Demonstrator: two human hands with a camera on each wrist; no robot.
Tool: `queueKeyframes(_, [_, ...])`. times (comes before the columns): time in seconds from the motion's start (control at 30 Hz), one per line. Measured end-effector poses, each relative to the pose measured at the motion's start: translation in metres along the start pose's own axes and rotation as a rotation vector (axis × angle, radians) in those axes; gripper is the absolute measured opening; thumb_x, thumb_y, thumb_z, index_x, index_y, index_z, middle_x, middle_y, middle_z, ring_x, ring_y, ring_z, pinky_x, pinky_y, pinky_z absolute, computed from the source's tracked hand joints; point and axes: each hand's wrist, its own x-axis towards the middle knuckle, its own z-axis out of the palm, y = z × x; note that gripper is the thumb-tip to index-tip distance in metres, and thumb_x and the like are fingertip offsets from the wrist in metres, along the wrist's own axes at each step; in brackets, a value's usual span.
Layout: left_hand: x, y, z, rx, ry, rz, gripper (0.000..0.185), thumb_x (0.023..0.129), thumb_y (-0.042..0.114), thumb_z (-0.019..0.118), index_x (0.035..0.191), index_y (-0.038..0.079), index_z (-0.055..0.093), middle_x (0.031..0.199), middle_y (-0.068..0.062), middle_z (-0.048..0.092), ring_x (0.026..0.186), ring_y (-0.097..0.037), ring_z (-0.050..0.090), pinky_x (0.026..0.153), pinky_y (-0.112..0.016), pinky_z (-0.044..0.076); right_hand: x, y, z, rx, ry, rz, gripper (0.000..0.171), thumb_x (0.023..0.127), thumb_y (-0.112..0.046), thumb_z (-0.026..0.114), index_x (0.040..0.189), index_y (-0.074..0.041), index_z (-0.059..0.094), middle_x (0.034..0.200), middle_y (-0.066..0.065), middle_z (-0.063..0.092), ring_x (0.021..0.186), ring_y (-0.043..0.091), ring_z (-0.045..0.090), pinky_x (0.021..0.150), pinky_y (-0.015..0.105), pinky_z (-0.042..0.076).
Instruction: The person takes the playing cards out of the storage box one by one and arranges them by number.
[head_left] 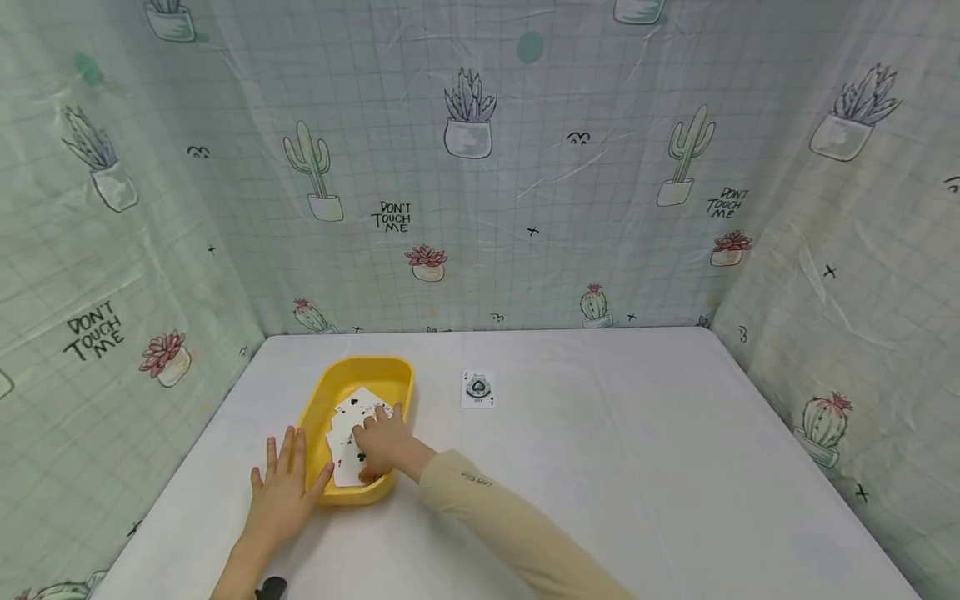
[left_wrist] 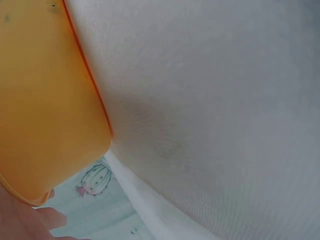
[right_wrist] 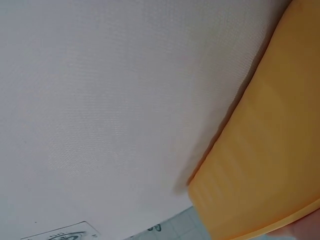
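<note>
A yellow tray (head_left: 315,407) sits on the white table at the near left, with several playing cards (head_left: 349,433) spread face up inside it. My right hand (head_left: 381,442) reaches into the tray from the right, and its fingers lie on top of the cards. My left hand (head_left: 283,487) rests flat on the table against the tray's near left side, fingers straight, thumb touching the rim. One ace of spades (head_left: 477,389) lies face up on the table to the right of the tray. The left wrist view shows the tray's outer wall (left_wrist: 50,100) and a fingertip (left_wrist: 47,218).
White cloth covers the table (head_left: 637,450). Cactus-print curtains (head_left: 480,167) close it in at the back and on both sides. The right wrist view shows the tray wall (right_wrist: 265,165) and a corner of the lone card (right_wrist: 65,234).
</note>
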Motion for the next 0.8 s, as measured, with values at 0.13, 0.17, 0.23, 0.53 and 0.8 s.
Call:
queueKeyframes(0.13, [-0.0017, -0.0004, -0.0002, -0.002, 0.004, -0.002, 0.079, 0.091, 0.048, 0.037, 0.141, -0.005, 0.008, 0.146, -0.028, 0.01, 0.131, -0.051, 0.0, 0.091, -0.074, 0.01, -0.0002, -0.001, 0.0015, -0.008, 0.001, -0.005, 0.078, 0.06, -0.067, 0.064, 0.126, -0.032, 0.043, 0.122, -0.009, 0.051, 0.126, 0.018, 0.035, 0.103, 0.047, 0.026])
queueKeyframes(0.17, [-0.002, -0.0005, 0.0, -0.002, 0.006, -0.001, 0.079, 0.091, 0.048, 0.037, 0.141, -0.005, 0.007, 0.146, -0.028, 0.01, 0.131, -0.051, 0.0, 0.09, -0.074, 0.01, -0.0003, -0.0012, 0.0013, -0.005, -0.002, -0.005, 0.079, 0.059, -0.066, 0.066, 0.127, -0.032, 0.042, 0.123, -0.008, 0.051, 0.127, 0.019, 0.035, 0.103, 0.047, 0.026])
queueKeyframes(0.23, [-0.0021, -0.0005, 0.0004, -0.001, 0.009, 0.002, 0.079, 0.091, 0.048, 0.036, 0.141, -0.005, 0.007, 0.146, -0.028, 0.01, 0.131, -0.051, 0.0, 0.09, -0.074, 0.01, 0.0002, -0.0013, 0.0003, 0.006, -0.013, -0.001, 0.08, 0.06, -0.062, 0.068, 0.129, -0.032, 0.04, 0.126, -0.007, 0.049, 0.128, 0.02, 0.033, 0.105, 0.047, 0.025])
queueKeyframes(0.53, [-0.0021, 0.0004, -0.0006, -0.006, 0.003, 0.003, 0.079, 0.091, 0.048, 0.036, 0.141, -0.005, 0.007, 0.146, -0.028, 0.01, 0.132, -0.051, -0.001, 0.09, -0.074, 0.01, -0.0021, -0.0002, -0.0029, 0.031, 0.008, -0.019, 0.088, 0.059, -0.058, 0.072, 0.134, -0.034, 0.032, 0.131, -0.007, 0.043, 0.127, 0.018, 0.034, 0.103, 0.047, 0.027])
queueKeyframes(0.8, [-0.001, 0.0002, -0.0001, -0.011, 0.001, 0.011, 0.078, 0.091, 0.048, 0.037, 0.141, -0.005, 0.008, 0.146, -0.027, 0.009, 0.131, -0.052, 0.0, 0.089, -0.075, 0.011, -0.0034, 0.0024, -0.0057, 0.02, 0.063, -0.046, 0.094, 0.061, -0.057, 0.072, 0.138, -0.036, 0.023, 0.133, -0.003, 0.038, 0.122, 0.016, 0.037, 0.101, 0.045, 0.03])
